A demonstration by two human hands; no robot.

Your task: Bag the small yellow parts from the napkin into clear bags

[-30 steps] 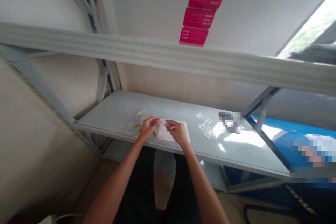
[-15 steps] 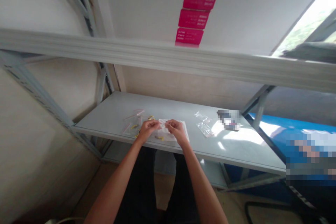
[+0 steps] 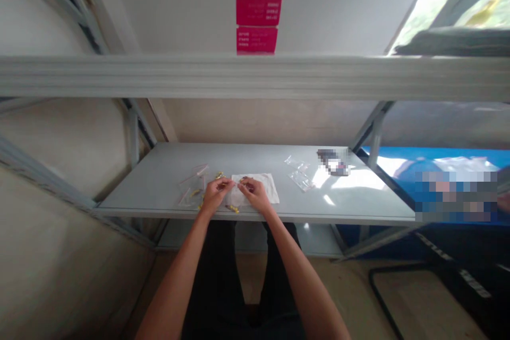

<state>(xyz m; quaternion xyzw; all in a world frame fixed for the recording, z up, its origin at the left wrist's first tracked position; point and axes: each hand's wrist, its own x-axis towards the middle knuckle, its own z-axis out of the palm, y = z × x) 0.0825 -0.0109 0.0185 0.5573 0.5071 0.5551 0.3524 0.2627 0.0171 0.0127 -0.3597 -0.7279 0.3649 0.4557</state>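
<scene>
Currently, the left hand (image 3: 215, 195) and right hand (image 3: 254, 194) are pinching, fingertips nearly closed, something too small to identify above a soft white sheet (image 3: 261, 188); light, slippery-looking small yellow pieces (image 3: 233, 209) are lying at its 8 o'clock, requiring a fingertip hold.

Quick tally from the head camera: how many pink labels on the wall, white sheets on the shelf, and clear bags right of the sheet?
Pink labels: 3
White sheet: 1
Clear bags: 2
Total: 6
</scene>
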